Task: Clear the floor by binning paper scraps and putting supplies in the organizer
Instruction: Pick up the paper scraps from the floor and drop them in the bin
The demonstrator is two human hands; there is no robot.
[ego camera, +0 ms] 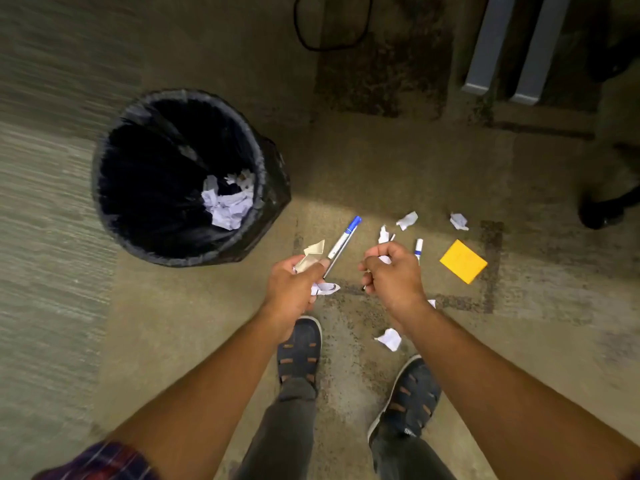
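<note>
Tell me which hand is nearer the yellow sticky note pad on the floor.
Right. The right hand hovers just left of the yellow sticky note pad in the picture; the left hand is farther left, toward the bin.

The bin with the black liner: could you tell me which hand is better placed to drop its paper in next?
Left, probably. The left hand holds paper scraps and a blue-capped pen beside the bin; the right hand is farther away.

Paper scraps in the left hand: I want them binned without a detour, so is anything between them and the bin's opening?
Nothing visible. The left hand holds the scraps beside the open bin, with only bare floor between.
</note>
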